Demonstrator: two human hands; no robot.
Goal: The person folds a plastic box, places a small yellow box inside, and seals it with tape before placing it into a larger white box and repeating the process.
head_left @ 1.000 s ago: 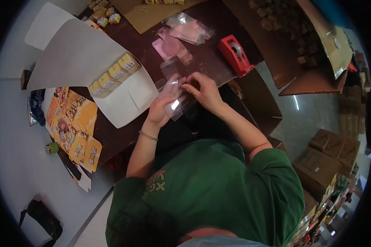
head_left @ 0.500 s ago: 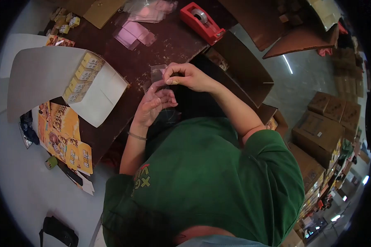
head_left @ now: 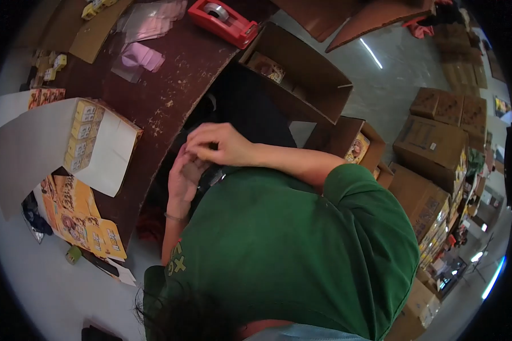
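My right hand (head_left: 221, 143) is closed, its fingers curled and its fingertips meeting those of my left hand. My left hand (head_left: 182, 177), with a band at its wrist, is half curled, palm turned towards my body. A glossy bit of clear plastic (head_left: 216, 177) shows just beside the left palm, in front of my green shirt. What the fingertips pinch is hidden and blurred. Both hands are over my lap, off the edge of the dark red table (head_left: 170, 108).
On the table are a red tape dispenser (head_left: 224, 21), pink pieces (head_left: 143, 57), clear bags (head_left: 148, 23) and a white open carton (head_left: 111, 153) with small yellow boxes (head_left: 82, 133). An open cardboard box (head_left: 318, 79) stands to the right, stacked cartons (head_left: 432, 136) beyond.
Both hands have moved from over the table edge back towards my body. The clear plastic bag seen above the fingers earlier is now mostly out of sight. The view has shifted too.
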